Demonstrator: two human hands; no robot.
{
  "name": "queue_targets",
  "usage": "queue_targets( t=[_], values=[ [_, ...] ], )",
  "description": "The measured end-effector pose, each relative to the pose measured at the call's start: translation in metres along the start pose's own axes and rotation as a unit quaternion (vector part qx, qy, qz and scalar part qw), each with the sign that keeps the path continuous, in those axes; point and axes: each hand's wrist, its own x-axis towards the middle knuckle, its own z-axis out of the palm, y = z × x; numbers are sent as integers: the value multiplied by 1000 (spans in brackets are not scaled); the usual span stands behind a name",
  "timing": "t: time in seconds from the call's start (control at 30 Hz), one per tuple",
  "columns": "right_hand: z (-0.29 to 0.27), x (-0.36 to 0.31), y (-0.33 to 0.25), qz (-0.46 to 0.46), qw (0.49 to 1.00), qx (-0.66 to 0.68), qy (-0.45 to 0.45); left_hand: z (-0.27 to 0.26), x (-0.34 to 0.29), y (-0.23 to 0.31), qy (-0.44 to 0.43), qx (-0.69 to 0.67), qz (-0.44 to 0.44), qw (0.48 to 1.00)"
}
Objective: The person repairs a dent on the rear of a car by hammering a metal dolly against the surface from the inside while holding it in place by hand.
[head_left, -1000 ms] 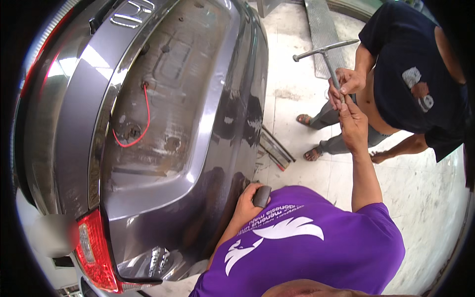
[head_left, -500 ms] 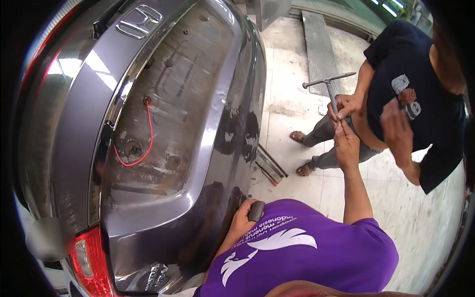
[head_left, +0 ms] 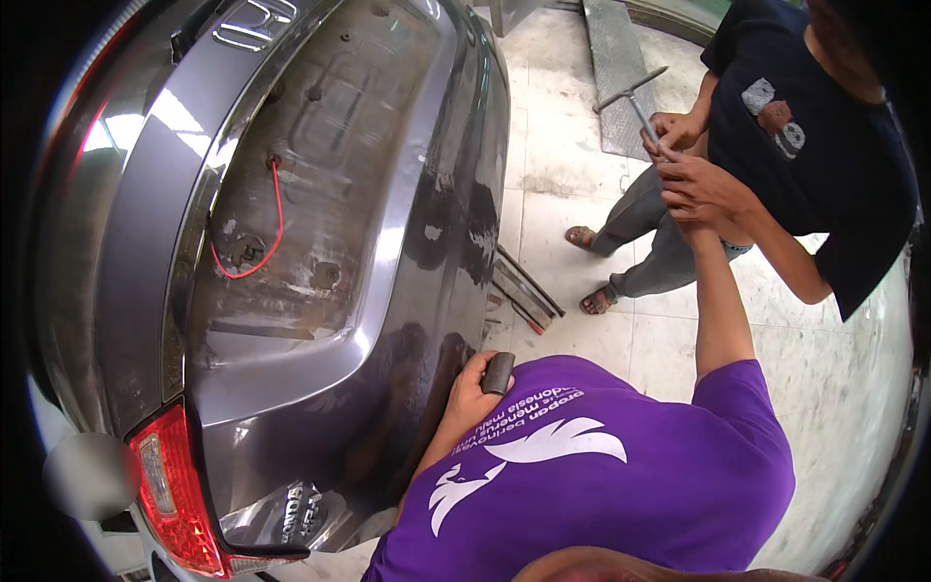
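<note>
My left hand (head_left: pixel 469 392) is closed round a dark grey dolly block (head_left: pixel 498 372), close to my purple shirt (head_left: pixel 572 466) and the car's edge. My right arm reaches forward to the end of a pick hammer's handle (head_left: pixel 643 117). There my right hand (head_left: pixel 700 231) is mostly covered by a co-worker's hand (head_left: pixel 700 190), which hides its fingers. The co-worker's other hand (head_left: pixel 679 129) grips the handle higher up. The hammer's slim cross-head points away from us.
A dark grey car's rear panel (head_left: pixel 427 320) fills the left side. Its recess shows scraped metal and a red wire (head_left: pixel 280 218). A red tail light (head_left: pixel 175 485) sits at the lower left. Metal bars (head_left: pixel 524 288) lie by the car. The co-worker in black (head_left: pixel 824 145) stands at the right.
The co-worker's second hand has come down over my right hand at the handle's end. The hammer has tilted and moved slightly away. My left hand still holds the dolly block.
</note>
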Motion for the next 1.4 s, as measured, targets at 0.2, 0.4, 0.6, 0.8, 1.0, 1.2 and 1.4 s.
queue_targets(
  t=[0.2,0.4,0.6,0.8,1.0,1.2,1.4],
  values=[
    [-69,13,8,109,953,255,-123,-1,1,-3,-10,-17,-2,1000],
    [-40,-17,37,33,991,-122,46,2,-1,-10,-1,-38,6,999],
    [-11,-25,42,2,985,-130,112,3,7,-21,-9,-100,-20,995],
    [19,-49,1,17,996,-42,77,6,6,-11,-26,-139,-65,988],
    [-76,-103,52,-73,980,-72,169,-2,-3,-25,0,-64,-29,998],
    [-164,-185,124,62,908,-301,284,6,-1,-12,1,23,19,1000],
    [-186,-222,181,121,916,-212,317,6,-6,-24,1,45,56,997]
  ],
)
